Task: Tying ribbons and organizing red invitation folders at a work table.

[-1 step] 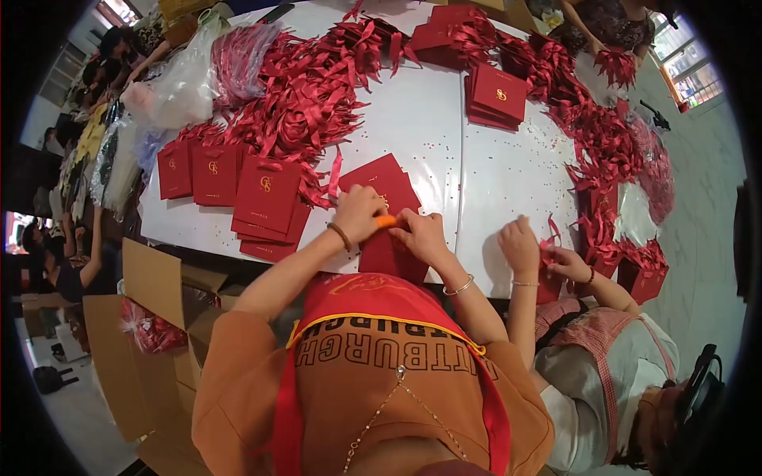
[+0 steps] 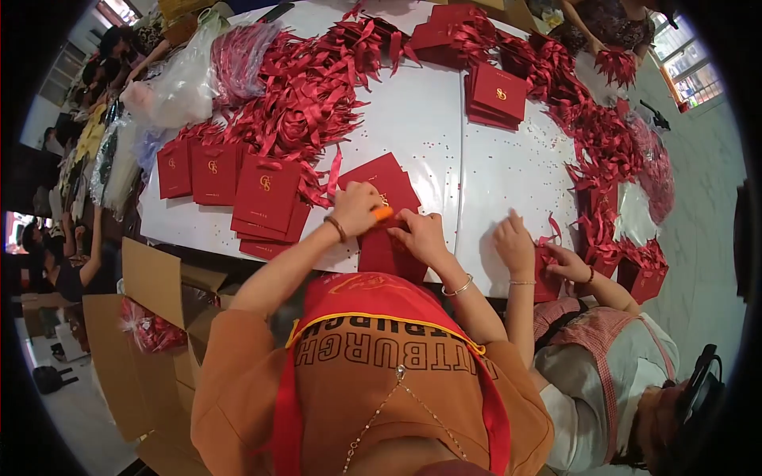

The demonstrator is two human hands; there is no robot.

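Note:
My left hand [image 2: 354, 208] is closed around a small orange tool [image 2: 382, 213], whose kind I cannot make out because the fingers cover most of it. Close by on the right, my right hand [image 2: 422, 236] pinches the upper edge of a dark red paper gift bag [image 2: 385, 262] lying at the table's near edge. Beneath and beyond the hands, more red bags [image 2: 382, 171] lie fanned with their gold print up. A loose red ribbon [image 2: 334, 176] trails just left of them.
On the white table [image 2: 429, 103] are heaps of red ribbon [image 2: 294, 111], stacked red bags [image 2: 266, 194] on the left and another stack [image 2: 498, 94] farther back. A co-worker's hands [image 2: 516, 246] handle a red bag on my right. An opened cardboard box [image 2: 143, 381] stands lower left.
My left hand and the orange tool have shifted slightly left, away from my right hand. The co-worker's left hand has moved a little leftward. My right hand stays about where it was.

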